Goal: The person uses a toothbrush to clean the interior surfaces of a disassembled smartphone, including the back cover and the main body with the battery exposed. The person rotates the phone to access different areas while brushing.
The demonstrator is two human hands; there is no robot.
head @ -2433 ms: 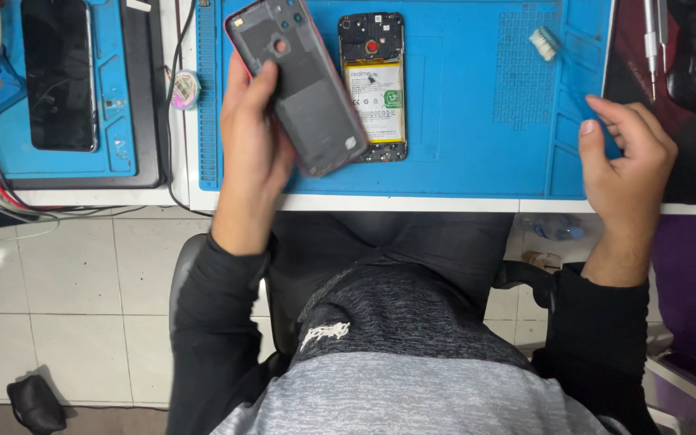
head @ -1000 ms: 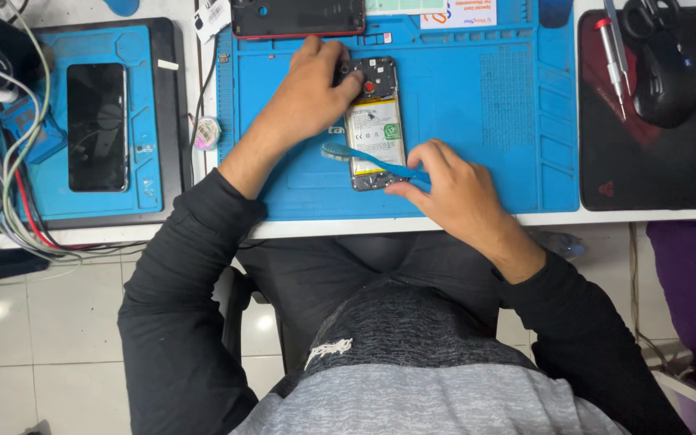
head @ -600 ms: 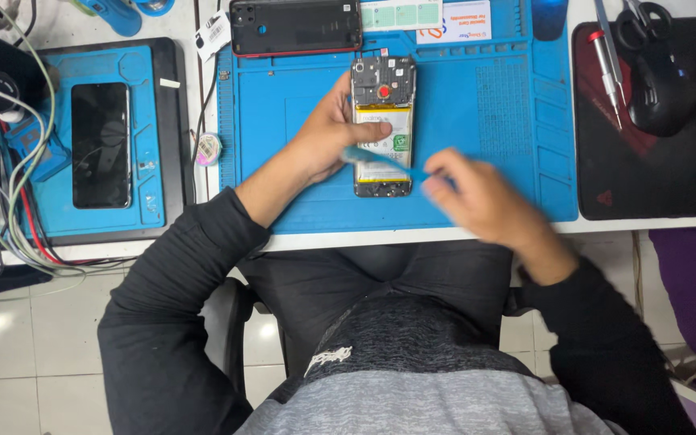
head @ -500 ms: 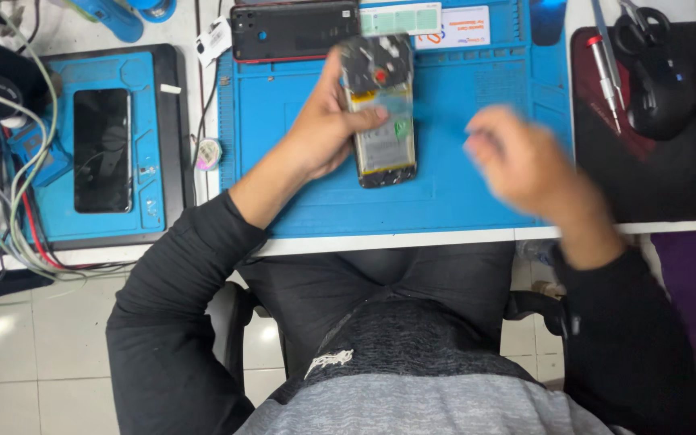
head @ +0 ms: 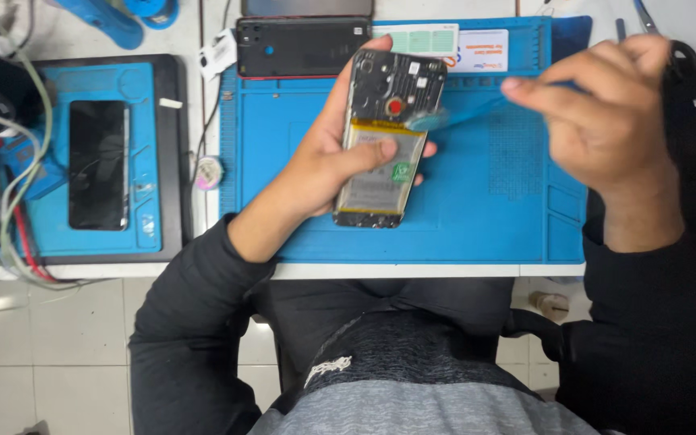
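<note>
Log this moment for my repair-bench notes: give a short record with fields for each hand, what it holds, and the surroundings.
left hand: grips an opened black smartphone with exposed battery, lifted above the mat
right hand: holds a thin blue plastic pry tool, tip at the phone's right edge
surface: blue silicone work mat
nearby: detached black back cover at the mat's top edge; second dark phone on a left blue tray

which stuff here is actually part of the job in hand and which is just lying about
In use:
- opened phone, held in the left hand
- blue pry tool, held in the right hand
- blue work mat beneath

Lying about:
- black back cover
- second phone on the side pad
- cables
</note>
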